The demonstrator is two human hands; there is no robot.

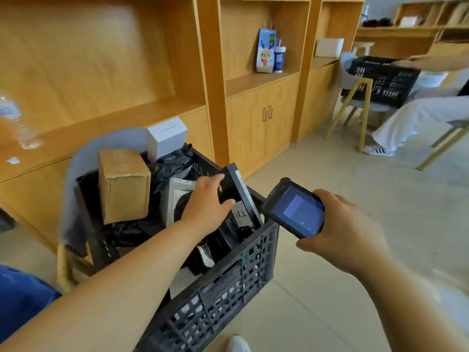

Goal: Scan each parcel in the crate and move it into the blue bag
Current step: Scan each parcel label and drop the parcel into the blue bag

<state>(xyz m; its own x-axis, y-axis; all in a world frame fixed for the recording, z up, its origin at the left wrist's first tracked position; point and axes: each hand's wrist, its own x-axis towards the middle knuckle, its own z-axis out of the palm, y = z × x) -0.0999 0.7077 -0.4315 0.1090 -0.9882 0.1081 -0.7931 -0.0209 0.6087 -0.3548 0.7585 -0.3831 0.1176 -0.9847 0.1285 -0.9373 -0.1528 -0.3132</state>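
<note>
A dark plastic crate (228,288) sits on a chair in front of me, filled with several parcels. My left hand (205,201) reaches into it and grips a flat black box (238,189) that stands tilted against the crate's right wall. My right hand (342,227) holds a black handheld scanner (295,208), its lit screen facing up, just right of the crate and pointed toward the black box. A brown cardboard box (124,186) and a white box (167,138) stand at the crate's back. The blue bag (20,298) shows at the lower left edge.
Wooden shelving and cabinets (266,118) run behind the crate. A seated person at the right holds another black crate (380,80) on a chair. A plastic bottle (15,118) stands on the counter at left. Tiled floor (330,301) lies to the right.
</note>
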